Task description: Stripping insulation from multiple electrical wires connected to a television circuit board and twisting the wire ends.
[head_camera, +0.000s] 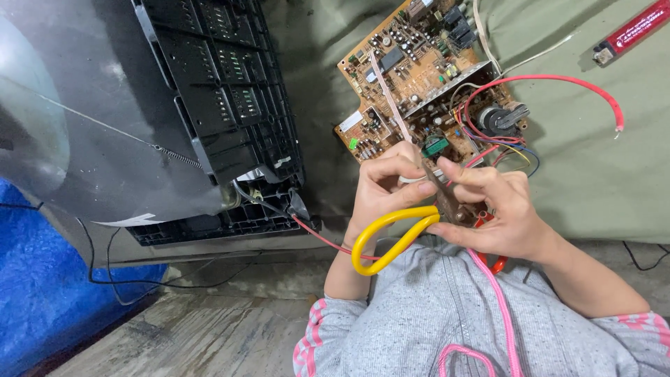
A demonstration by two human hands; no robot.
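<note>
Both hands met over the person's lap, just below a brown circuit board (412,77) that lay on an olive-green cloth (593,174). The left hand (387,185) was clenched around a pair of yellow-handled scissors (394,234), fingers curled over the upper part of the yellow loop, which hung out beneath the palm. The right hand (499,209) gripped the same tool from the other side — thumb and fingers pinched on the dark metal near its pivot, with an orange handle (497,264) peeking out below the wrist. What the blades held, if anything, could not be told; they were hidden between the fingers.

A thick red wire (558,80) looped from the board across the cloth, and thinner red, blue and yellow leads bunched beside a black round component (502,119). A thin red lead (317,237) ran from under the left hand toward a black plastic chassis (223,91) that sat against the grey glass of a picture tube (84,139). A red flat tool (631,31) lay at the cloth's far corner — well apart from the hands
</note>
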